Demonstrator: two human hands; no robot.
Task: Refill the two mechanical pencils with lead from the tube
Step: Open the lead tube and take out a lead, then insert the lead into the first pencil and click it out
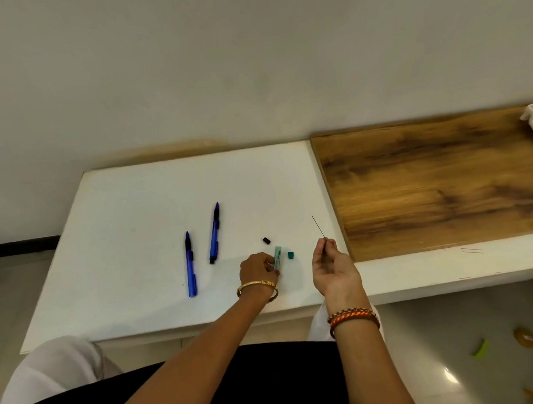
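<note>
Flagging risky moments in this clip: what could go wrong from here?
The lead pinched in the right hand sticks out unsupported and could snap. The lead tube held by the left hand is uncapped, so tilting may spill leads. The small black cap lies loose and could roll away.

Both hands [259,267] [331,267] forward, fingers pinched

Plain grey wall [254,66] behind a white table [138,206] — wood-grain desktop [440,189] alongside, glossy pale floor [445,346].
</note>
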